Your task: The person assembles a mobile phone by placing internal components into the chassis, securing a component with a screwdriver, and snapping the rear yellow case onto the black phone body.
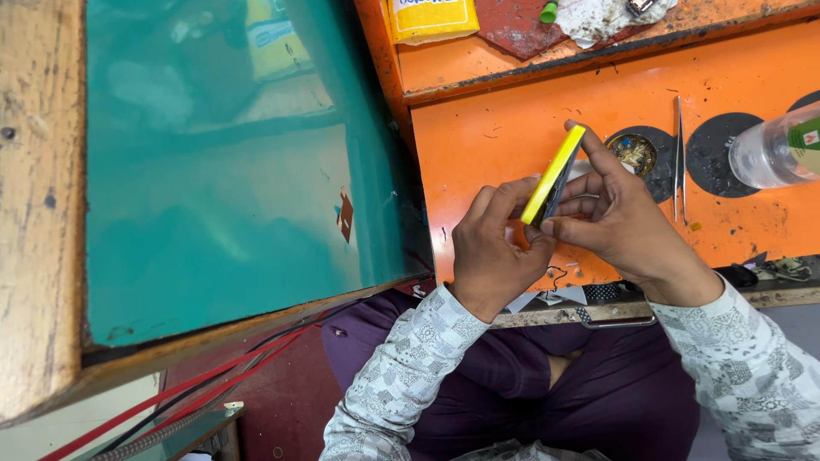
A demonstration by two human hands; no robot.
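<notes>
Hands are closed on a slim yellow-edged rectangular device (553, 175) — left hand (491, 248) at its lower end, right hand (617, 213) along its back — held edge-on above the orange metal workbench (512, 119), near steel tweezers (679, 158).

Yellow slim device (555, 173), dark along its edge. Orange worktop (512, 119), scratched, with round black patches. Teal glass panel (213, 196) in a pale wooden frame (38, 205). Grey-and-white geometric print on both sleeves (401, 376). Dark purple trousers (615, 393). Red and black cables (205, 384). Clear bottle (773, 149) with a green label. Silver tweezers (679, 158). Yellow box (431, 19), blue print.
</notes>
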